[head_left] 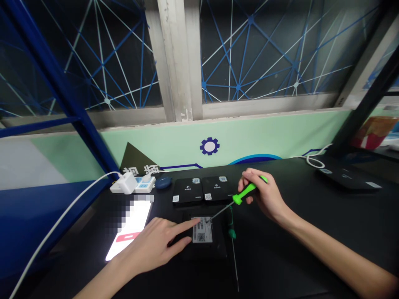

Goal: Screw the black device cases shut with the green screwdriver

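Note:
My right hand (260,191) is closed round the handle of a bright green and black screwdriver (246,193). The screwdriver's long shaft slants down to the left, its tip at the label of a black box-shaped device (218,245). That device lies on the black table with its white printed label (202,236) facing up. On the label's left side rests the outstretched index finger of my left hand (165,238), thumb apart and holding nothing. Just right of the device lies a second screwdriver (232,232) with a dark green handle.
Behind the device sit two flat black boxes (187,187) side by side. A phone with a lit screen (132,224) lies at left, near a white power strip (145,183) with a plugged-in charger (127,182) and a dark blue case (163,182). Another black box (346,178) is at right.

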A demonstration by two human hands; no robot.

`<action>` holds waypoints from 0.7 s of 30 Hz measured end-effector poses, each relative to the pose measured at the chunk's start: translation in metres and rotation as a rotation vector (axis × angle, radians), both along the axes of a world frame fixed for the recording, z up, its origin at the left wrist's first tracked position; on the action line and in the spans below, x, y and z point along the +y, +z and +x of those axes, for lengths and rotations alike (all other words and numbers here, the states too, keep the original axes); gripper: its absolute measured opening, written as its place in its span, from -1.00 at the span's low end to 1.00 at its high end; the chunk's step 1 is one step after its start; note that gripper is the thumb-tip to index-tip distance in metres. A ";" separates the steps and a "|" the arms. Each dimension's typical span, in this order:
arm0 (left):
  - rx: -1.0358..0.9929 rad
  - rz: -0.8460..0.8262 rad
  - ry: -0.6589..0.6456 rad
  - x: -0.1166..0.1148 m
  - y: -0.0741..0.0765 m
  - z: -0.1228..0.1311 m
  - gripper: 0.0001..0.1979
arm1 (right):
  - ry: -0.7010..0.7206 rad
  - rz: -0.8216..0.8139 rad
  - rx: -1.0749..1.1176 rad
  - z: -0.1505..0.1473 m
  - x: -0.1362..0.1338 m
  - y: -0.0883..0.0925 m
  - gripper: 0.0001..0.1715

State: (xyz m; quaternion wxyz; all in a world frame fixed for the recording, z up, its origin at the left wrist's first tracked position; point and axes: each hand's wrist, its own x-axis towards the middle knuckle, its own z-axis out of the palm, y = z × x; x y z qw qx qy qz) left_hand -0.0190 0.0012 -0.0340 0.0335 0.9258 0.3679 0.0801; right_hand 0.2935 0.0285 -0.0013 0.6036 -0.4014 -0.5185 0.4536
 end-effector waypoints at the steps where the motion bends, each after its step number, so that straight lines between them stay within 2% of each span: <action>1: -0.001 0.001 -0.002 0.000 0.000 0.000 -0.54 | 0.007 -0.001 0.001 -0.001 -0.001 -0.001 -0.62; 8: 0.031 -0.010 0.020 0.000 0.001 0.001 -0.53 | 0.037 -0.018 0.020 -0.007 -0.001 -0.005 -0.61; 21: 0.005 -0.046 0.028 -0.001 0.003 0.002 -0.54 | 0.002 -0.009 0.031 -0.009 -0.002 -0.005 -0.62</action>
